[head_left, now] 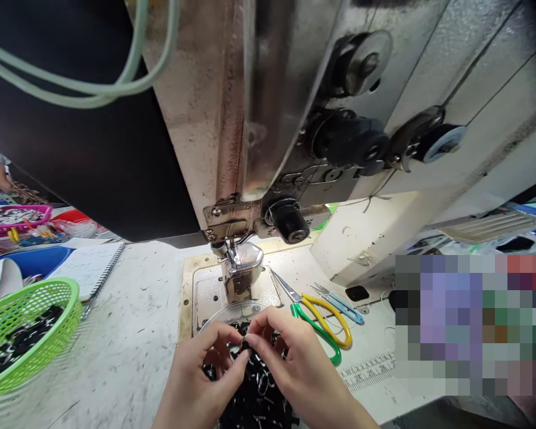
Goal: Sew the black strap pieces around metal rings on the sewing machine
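Note:
My left hand and my right hand meet at the fingertips, pinching a small dark piece between them. Most of that piece is hidden by the fingers, so its kind does not show. Beneath the hands lies a heap of black fabric pieces with shiny metal rings, in what looks like a clear round container whose rim shows behind the fingers. Just beyond it is the sewing machine's presser foot, above the metal needle plate.
Scissors with yellow and green handles and blue thread snips lie right of the needle plate, near a printed ruler scale. At left stand a green basket of black pieces and a spiral notebook. The machine head overhangs the table.

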`<act>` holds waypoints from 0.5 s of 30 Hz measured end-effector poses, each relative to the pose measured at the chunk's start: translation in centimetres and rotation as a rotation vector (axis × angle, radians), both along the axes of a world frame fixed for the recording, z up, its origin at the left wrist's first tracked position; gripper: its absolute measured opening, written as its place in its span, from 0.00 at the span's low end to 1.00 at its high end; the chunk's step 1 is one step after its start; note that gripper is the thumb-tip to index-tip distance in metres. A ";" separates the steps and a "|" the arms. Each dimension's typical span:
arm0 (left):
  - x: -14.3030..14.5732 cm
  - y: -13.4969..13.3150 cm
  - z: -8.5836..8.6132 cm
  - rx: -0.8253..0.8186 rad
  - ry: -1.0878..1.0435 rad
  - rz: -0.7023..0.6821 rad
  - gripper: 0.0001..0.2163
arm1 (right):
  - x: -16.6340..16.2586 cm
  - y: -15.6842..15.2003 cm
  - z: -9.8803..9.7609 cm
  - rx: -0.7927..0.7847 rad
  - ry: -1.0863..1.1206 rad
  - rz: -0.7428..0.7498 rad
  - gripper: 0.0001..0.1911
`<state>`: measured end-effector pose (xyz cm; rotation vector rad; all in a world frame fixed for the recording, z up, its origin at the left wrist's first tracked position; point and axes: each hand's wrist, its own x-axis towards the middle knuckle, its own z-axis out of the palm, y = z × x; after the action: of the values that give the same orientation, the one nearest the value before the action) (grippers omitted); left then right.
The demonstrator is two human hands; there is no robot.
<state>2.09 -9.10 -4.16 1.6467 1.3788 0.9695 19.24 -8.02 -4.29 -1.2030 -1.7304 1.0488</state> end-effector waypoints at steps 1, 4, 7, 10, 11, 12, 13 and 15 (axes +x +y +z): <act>0.1 0.0 0.0 -0.009 0.004 0.020 0.03 | -0.1 0.0 0.0 0.029 -0.019 -0.003 0.06; 0.1 0.1 0.1 -0.018 -0.042 0.085 0.09 | -0.1 0.0 -0.1 0.084 0.000 0.008 0.07; 0.1 0.3 0.2 -0.087 -0.181 0.144 0.09 | 0.1 0.2 0.1 -0.005 0.123 0.033 0.10; 0.3 0.5 0.4 -0.195 -0.391 0.209 0.07 | 0.3 0.2 0.0 -0.134 0.189 0.013 0.06; 0.4 0.5 0.4 -0.215 -0.457 0.233 0.08 | 0.2 0.1 -0.1 -0.157 0.189 0.009 0.07; 0.5 0.5 0.5 -0.227 -0.512 0.255 0.08 | 0.2 0.1 -0.2 -0.169 0.188 0.011 0.08; 0.7 0.4 0.6 -0.233 -0.557 0.273 0.09 | 0.1 0.0 -0.4 -0.175 0.195 0.014 0.08; 1.0 0.3 0.7 -0.254 -0.616 0.295 0.11 | -0.1 0.0 -0.6 -0.194 0.237 0.003 0.06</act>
<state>3.12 -8.78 -3.48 0.8607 1.2575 1.2751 19.13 -8.01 -4.90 -1.1421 -1.4747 1.3289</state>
